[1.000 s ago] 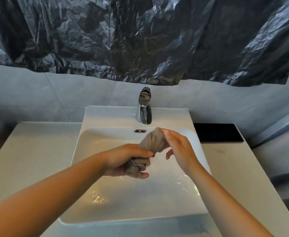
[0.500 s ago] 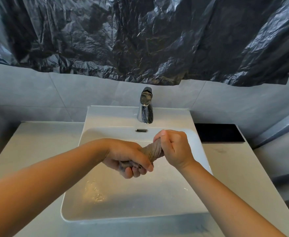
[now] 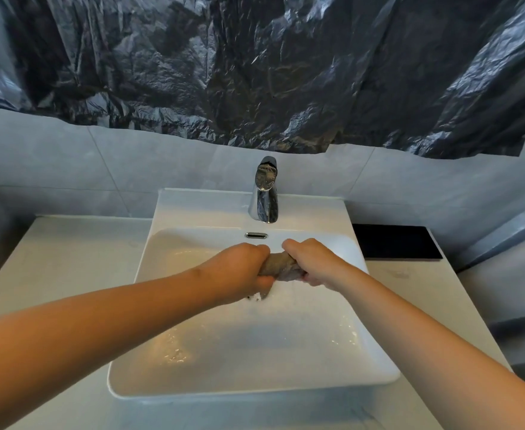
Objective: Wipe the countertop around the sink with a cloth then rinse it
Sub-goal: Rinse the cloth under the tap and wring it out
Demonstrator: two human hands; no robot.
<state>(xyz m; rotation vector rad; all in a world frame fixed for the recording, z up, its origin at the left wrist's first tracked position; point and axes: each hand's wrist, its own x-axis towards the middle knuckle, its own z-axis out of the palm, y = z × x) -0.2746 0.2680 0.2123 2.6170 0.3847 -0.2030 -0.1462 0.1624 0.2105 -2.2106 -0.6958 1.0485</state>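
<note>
Both hands over the sink [image 3: 376, 375], gripping one rolled grey cloth [image 3: 278, 264]: left hand [image 3: 244, 268] curled round its left end, right hand [image 3: 315, 263] round its right end. Cloth sits between the fists above the basin, in front of the tap [image 3: 265, 190]; water drips below the left hand.

cloth [image 3: 278, 265] above sink [image 3: 193, 389], before faucet [image 3: 265, 193]

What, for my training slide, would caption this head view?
Over the white sink, left hand and right hand wring a grey cloth in front of the chrome tap.
</note>
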